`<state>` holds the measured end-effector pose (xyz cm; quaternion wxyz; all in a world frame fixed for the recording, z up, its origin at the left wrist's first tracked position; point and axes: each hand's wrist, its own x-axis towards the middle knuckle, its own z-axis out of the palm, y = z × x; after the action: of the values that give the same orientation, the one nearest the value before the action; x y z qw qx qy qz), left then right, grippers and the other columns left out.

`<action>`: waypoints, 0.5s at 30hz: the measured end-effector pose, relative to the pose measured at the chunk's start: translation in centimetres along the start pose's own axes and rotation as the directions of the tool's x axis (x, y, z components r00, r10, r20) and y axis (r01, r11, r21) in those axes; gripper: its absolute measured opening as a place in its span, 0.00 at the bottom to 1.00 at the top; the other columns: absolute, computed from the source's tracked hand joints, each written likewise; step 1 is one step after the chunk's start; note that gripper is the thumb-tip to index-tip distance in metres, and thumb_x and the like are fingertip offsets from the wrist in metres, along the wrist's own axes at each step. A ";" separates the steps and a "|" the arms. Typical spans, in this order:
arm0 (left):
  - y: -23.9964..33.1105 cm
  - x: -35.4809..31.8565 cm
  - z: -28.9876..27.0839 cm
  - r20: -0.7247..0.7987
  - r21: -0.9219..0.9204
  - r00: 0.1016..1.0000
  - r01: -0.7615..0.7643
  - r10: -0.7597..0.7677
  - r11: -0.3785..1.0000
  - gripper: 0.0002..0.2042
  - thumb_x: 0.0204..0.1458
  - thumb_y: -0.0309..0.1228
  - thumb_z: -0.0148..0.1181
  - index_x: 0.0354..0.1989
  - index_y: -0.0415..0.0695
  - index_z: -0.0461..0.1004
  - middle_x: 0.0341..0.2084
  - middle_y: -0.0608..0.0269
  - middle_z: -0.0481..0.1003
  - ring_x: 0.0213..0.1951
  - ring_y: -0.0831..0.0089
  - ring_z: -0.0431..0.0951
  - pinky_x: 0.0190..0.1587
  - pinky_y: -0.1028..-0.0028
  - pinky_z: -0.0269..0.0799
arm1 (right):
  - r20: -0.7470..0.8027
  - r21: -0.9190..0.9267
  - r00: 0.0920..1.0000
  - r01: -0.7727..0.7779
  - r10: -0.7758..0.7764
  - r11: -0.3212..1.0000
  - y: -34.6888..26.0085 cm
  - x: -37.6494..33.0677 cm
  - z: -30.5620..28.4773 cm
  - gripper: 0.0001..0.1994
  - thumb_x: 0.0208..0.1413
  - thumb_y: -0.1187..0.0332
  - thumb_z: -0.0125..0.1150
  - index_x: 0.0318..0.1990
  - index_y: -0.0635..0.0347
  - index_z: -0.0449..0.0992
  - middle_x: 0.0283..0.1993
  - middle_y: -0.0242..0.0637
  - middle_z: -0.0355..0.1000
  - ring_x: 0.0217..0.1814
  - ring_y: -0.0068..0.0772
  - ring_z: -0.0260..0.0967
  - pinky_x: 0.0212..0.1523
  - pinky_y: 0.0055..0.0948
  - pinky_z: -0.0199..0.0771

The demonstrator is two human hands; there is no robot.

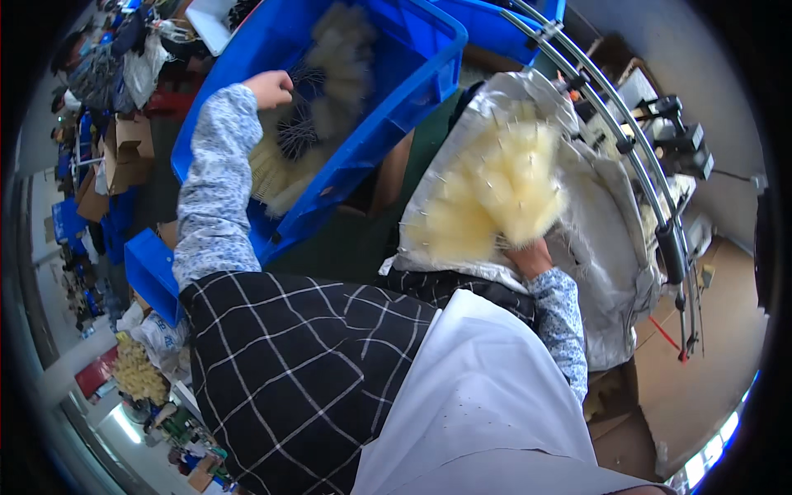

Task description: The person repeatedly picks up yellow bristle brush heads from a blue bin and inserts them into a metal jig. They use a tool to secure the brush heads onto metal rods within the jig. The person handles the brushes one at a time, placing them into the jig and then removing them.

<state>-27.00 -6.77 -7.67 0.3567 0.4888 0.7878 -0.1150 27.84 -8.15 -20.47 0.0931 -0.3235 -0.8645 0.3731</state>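
Note:
Over the blue plastic crate [394,97], my left hand [271,88] is closed, knuckles up. Its fingertips are hidden, and whether they grip anything cannot be made out. Beside it in the crate lie pale bristle brushes [337,62] with thin twisted wire stems [299,136]. To the right, a heap of cream-yellow bristle brushes [474,194] rests on a silver-grey woven sack [598,239], wire tips poking out all over. My right hand [530,258] is closed at the near edge of this heap, around the wire end of a brush; its fingers are partly covered by bristles.
A curved metal rail [627,132] with black clamps arches along the right. Behind it stand a cardboard sheet [701,322] and black equipment [681,140]. A smaller blue bin [153,276] is by my left elbow. Cardboard boxes [128,153] and bagged goods lie farther left.

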 end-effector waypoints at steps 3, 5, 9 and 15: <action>-4.1 4.2 5.5 -0.012 -0.055 1.000 0.022 -0.022 0.998 0.17 0.46 0.33 0.55 0.43 0.39 0.67 0.31 0.55 0.73 0.30 0.71 0.73 0.32 0.71 0.69 | 0.068 -0.060 0.993 -0.089 0.093 0.994 -0.1 -0.3 0.1 0.17 0.42 0.73 0.54 0.43 0.61 0.69 0.43 0.43 0.68 0.47 0.41 0.64 0.50 0.34 0.63; -8.2 8.1 9.6 -0.096 -0.104 0.995 0.005 -0.015 0.995 0.18 0.45 0.34 0.54 0.43 0.35 0.67 0.33 0.51 0.73 0.33 0.68 0.74 0.35 0.69 0.69 | 0.073 -0.161 0.995 -0.051 0.063 0.986 0.7 -0.6 0.7 0.17 0.44 0.69 0.53 0.45 0.60 0.68 0.46 0.42 0.67 0.50 0.42 0.62 0.53 0.36 0.59; -9.2 12.0 13.3 -0.243 -0.071 0.940 0.227 -0.237 0.971 0.19 0.45 0.36 0.49 0.43 0.36 0.68 0.38 0.43 0.71 0.43 0.55 0.71 0.46 0.64 0.65 | 0.098 -0.220 0.987 -0.104 0.128 0.970 0.6 -1.1 0.8 0.20 0.45 0.64 0.53 0.48 0.57 0.67 0.49 0.42 0.66 0.53 0.42 0.60 0.56 0.38 0.55; -11.3 13.0 16.6 -0.127 -0.175 0.985 0.096 -0.119 0.980 0.20 0.45 0.37 0.51 0.46 0.39 0.66 0.44 0.46 0.68 0.47 0.55 0.67 0.50 0.64 0.62 | 0.124 -0.194 0.957 -0.234 0.260 0.953 1.2 -2.0 1.0 0.22 0.43 0.60 0.58 0.47 0.59 0.67 0.47 0.46 0.66 0.51 0.48 0.60 0.53 0.40 0.57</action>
<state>-32.60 -12.24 -30.23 0.3349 0.4203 0.8427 -0.0334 29.58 -9.40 -21.88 -0.0482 -0.4077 -0.8514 0.3264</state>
